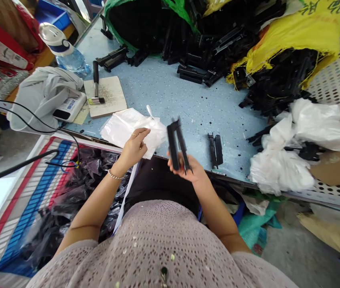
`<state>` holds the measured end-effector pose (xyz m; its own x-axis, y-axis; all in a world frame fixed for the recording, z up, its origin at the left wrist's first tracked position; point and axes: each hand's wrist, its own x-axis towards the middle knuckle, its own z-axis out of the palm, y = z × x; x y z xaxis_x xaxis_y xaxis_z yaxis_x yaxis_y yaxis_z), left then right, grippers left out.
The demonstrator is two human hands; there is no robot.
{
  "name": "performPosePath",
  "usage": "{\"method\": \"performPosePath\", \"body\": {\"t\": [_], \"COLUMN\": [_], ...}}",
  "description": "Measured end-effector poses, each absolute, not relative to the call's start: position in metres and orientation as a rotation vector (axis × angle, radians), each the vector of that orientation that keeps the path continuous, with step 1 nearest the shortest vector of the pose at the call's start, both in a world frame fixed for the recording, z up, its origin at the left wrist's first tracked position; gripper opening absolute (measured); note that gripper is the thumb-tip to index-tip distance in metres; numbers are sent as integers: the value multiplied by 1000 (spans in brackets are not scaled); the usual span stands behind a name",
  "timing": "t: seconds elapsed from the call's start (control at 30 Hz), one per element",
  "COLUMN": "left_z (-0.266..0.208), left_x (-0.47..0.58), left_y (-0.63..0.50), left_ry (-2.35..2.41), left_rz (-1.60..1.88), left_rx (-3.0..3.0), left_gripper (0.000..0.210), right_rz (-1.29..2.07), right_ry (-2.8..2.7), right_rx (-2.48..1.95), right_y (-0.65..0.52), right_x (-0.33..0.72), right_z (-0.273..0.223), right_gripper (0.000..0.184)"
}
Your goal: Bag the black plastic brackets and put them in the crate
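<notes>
My right hand [189, 169] holds a black plastic part [177, 146] with two long parallel bars, tilted upright above the table edge and slightly blurred. My left hand [134, 147] is over the near edge of thin white plastic bags [120, 127], its fingers curled in. Whether a bag is pinched between those fingers, I cannot make out. A similar black part [215, 150] lies on the blue speckled table [164, 88], to the right of my right hand.
Many black parts [194, 74] spill from a green bag [119, 40] and a yellow sack [302, 34]. At left are a brush [96, 80] on a board [113, 94], a water bottle [65, 50] and cables [23, 116]. Knotted white bags [281, 164] lie right; a striped bag [38, 200] stands below.
</notes>
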<state>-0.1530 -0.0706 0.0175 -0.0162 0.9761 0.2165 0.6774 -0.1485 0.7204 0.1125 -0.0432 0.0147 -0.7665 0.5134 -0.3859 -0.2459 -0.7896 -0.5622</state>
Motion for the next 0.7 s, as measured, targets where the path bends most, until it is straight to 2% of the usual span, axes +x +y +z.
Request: {"method": "performPosePath", "body": {"t": [0.1,0.17,0.27,0.4,0.47,0.57,0.63,0.7], "left_z": [24,27,25,33,51,79,79,56], "left_x": [-144,-136,-119,-105,-112,-153,-199,-252], "left_y": [-78,-87,-102,-119,-135,-174,-199,-216], "left_ry": [1636,1539,1297,1203,1259,1379,1432,1602], "left_rz": [1049,1053,966,902,921,769,517,352], "left_rx": [1939,2073,2252,2268,2215,2026,1881,1690], "left_gripper": [72,78,81,72,56,35,29,32], "right_rz": [2805,2740,2406,1753,1643,1677,1393,866], "right_ry": [-576,-506,-712,-1461,-1775,-2090,-2200,-2293], "right_rx": [-692,-758,-987,-1274,-1177,-938,-1061,-1371], "right_y": [-57,-53,-40,-50,-61,-59,-36,-1], "right_x": [107,96,77,64,69,101,138,182], "right_z": [10,1,-3,23,42,63,68,65], "right_gripper": [42,35,17,10,16,30,38,50]}}
